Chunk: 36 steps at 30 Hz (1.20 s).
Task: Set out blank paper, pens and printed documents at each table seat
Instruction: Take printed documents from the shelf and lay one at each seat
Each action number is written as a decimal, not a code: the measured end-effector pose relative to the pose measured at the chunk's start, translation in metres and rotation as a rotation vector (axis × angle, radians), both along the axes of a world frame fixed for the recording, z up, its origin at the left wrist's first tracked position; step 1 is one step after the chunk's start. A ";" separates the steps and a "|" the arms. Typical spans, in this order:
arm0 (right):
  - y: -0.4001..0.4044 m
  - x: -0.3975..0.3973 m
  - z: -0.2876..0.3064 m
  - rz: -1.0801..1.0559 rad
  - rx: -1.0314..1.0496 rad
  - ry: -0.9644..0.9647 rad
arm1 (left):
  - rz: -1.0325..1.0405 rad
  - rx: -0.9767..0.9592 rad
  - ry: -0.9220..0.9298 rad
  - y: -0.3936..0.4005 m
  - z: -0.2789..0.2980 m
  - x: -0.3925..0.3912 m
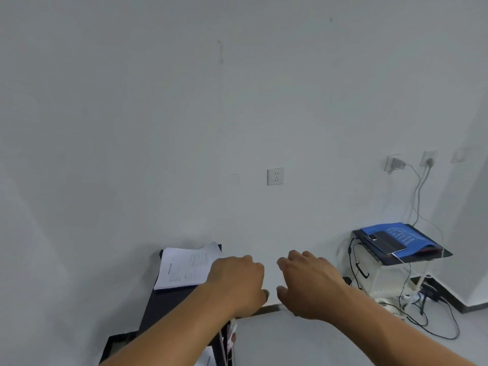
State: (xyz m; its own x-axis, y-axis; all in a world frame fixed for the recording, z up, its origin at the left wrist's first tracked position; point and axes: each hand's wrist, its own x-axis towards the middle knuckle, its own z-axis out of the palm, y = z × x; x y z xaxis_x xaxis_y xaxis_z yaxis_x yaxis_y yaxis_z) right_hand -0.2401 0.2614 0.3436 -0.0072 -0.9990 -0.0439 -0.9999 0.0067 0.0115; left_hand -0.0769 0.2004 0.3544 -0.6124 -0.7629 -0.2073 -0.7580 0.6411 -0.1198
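Note:
A stack of printed documents [184, 268] lies on the far end of a narrow black shelf top [169, 302] against the white wall. My left hand [237, 281] hovers at the stack's right edge, fingers curled downward, holding nothing I can see. My right hand [306, 281] hangs beside it over the floor gap, fingers loosely bent and empty. Both forearms reach in from the bottom of the view. No pens or blank paper show.
A small black stand [412, 257] at the right carries a blue cloth [396, 232] and a phone [384, 243] on a charging lead. Cables and a power strip [412, 299] litter the floor below it. A wall socket [275, 176] sits mid-wall.

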 end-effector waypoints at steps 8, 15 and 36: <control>-0.127 -0.099 -0.012 0.172 0.051 -0.021 | 0.243 0.059 -0.004 -0.095 -0.012 -0.066; -0.224 -0.097 -0.025 0.397 0.093 -0.032 | 0.437 0.100 0.015 -0.152 -0.027 -0.069; -0.512 -0.005 -0.096 0.767 0.344 0.054 | 0.841 0.306 0.072 -0.371 -0.118 -0.004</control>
